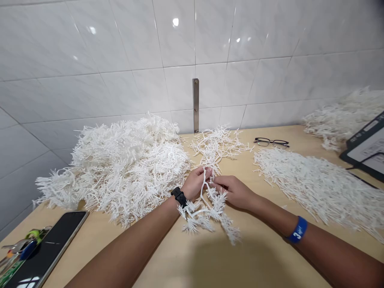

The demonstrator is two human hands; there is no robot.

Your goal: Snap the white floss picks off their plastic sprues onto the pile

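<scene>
In the middle of the table, my left hand (196, 183) is closed on the stem of a white branched plastic sprig (207, 214). Its feathery ends hang toward me over the left wrist and the tabletop. Fingers pinched, my right hand (235, 191) grips the same sprig just right of the left hand; the exact spot between the fingertips is hidden. Just beyond both hands lies a loose heap of bare white stems (220, 143). A large pile of bushy white sprigs (129, 164) rises to the left of my left hand.
On the right spreads a flat pile of thin white pieces (318, 184), with glasses (271, 142) behind it. Another white pile (348, 116) and a dark-edged clipboard-like board (369, 144) sit far right. A phone (51, 248) and keys (22, 246) lie front left. A metal bracket (196, 105) is fixed to the tiled wall.
</scene>
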